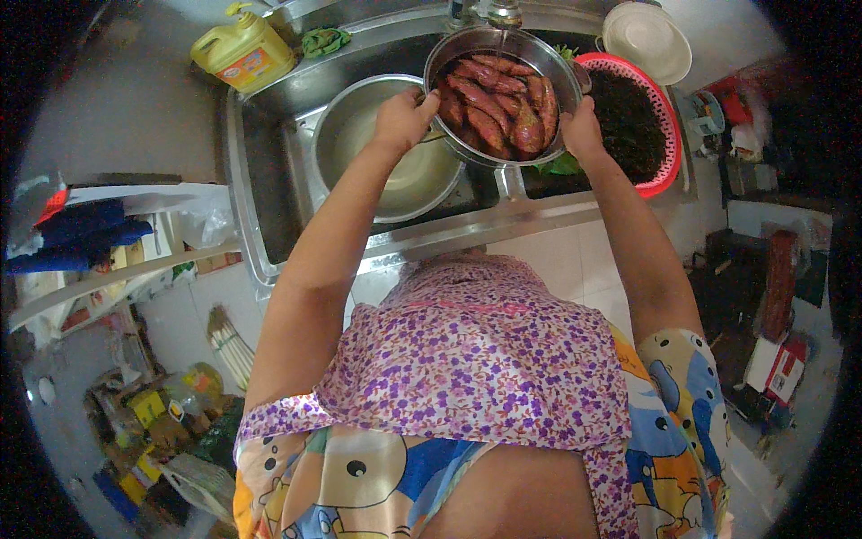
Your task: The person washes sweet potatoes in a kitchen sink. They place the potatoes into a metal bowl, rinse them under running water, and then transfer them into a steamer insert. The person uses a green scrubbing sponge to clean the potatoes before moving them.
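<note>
Between my two hands is a round stainless steel pot [499, 160] with several reddish sweet potatoes [495, 101] inside. My left hand [405, 120] grips its left side, and my right hand [582, 132] has hold of the right side. The pot is under the faucet [504, 13], above the divider of a double-bowl steel sink [269, 182]. Lower down, in the left bowl, stands a large metal basin [377, 195] with cloudy liquid in it; my left forearm and the pot hide parts of it.
A red plastic basket [667, 145] holding dark leafy stuff sits over the right bowl. Behind it stands a pale round bowl [648, 42]. At the back left are a yellow detergent jug [246, 54] and a crumpled green cloth or scrubber [326, 42]. Green leaves [560, 164] show under the pot.
</note>
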{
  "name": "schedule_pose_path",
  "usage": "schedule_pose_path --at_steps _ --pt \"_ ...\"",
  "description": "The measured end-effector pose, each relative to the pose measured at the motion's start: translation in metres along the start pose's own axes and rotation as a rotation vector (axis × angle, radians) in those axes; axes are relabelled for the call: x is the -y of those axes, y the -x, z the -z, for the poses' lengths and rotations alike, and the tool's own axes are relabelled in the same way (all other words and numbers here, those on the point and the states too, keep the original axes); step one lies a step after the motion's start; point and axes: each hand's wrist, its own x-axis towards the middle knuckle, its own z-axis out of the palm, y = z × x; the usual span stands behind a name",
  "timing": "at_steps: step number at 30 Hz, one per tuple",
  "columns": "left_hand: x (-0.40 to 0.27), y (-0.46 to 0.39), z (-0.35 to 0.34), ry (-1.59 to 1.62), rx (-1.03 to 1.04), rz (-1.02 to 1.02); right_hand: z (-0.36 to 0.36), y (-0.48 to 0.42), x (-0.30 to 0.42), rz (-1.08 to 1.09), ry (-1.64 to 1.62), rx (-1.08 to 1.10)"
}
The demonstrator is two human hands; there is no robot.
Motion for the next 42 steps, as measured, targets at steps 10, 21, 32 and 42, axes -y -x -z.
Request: schedule_pose_path --at_steps 10,21,32,42 --pt "-0.011 0.004 0.005 -0.062 0.031 0.043 -0.002 -0.003 -0.005 0.021 -0.025 -0.007" --pt "-0.014 0.005 0.008 -0.099 0.040 0.061 -0.003 -0.003 -0.007 0.075 -0.063 -0.023" --pt "-0.015 0.005 0.008 -0.073 0.029 0.052 0.002 0.000 0.004 -0.055 -0.021 0.026" --pt "-0.014 0.005 0.007 -0.166 -0.020 -0.013 0.005 0.001 0.007 -0.023 -0.009 0.021"
